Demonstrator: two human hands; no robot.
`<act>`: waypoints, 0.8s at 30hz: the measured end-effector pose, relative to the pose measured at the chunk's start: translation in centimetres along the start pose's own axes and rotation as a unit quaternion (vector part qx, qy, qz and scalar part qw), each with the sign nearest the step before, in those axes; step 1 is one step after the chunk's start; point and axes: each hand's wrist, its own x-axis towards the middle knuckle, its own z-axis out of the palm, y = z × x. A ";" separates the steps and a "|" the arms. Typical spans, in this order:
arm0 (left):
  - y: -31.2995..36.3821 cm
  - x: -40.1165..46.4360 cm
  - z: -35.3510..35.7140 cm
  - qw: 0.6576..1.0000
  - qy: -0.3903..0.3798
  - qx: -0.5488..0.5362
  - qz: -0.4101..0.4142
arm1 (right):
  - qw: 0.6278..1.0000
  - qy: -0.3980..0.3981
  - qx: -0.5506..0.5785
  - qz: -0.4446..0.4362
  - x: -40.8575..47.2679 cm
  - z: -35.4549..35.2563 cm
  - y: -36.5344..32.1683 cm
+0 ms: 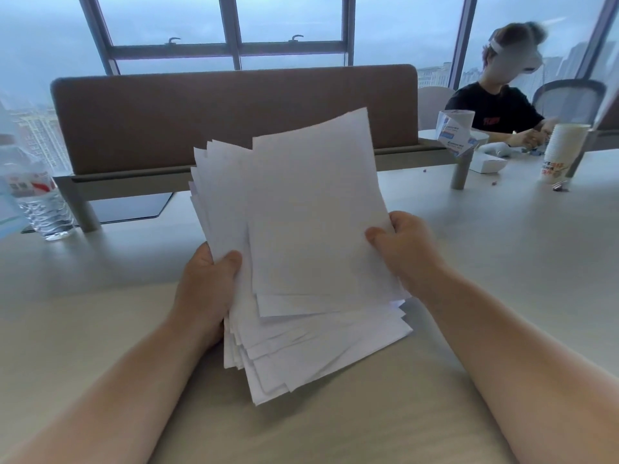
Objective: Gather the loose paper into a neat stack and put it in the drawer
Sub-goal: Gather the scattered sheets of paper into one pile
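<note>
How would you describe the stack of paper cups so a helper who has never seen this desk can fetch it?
Follow the brown divider panel to its right end, then look across the pale table toward the seated person. The stack of paper cups stands upright there, tall and white with red-orange print near its base, right of the low white box.

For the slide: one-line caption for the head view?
Both hands, left and right, hold an uneven sheaf of white paper above the desk.
</note>
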 end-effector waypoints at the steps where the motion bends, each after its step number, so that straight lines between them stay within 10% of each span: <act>1: -0.2 0.2 0.0 1.000 0.003 0.003 0.001 | 1.000 0.006 0.006 0.008 0.3 -0.3 0.3; 24: -0.1 0.0 0.0 0.998 -0.007 0.055 -0.003 | 0.997 -0.037 0.032 -0.053 -0.2 0.8 0.9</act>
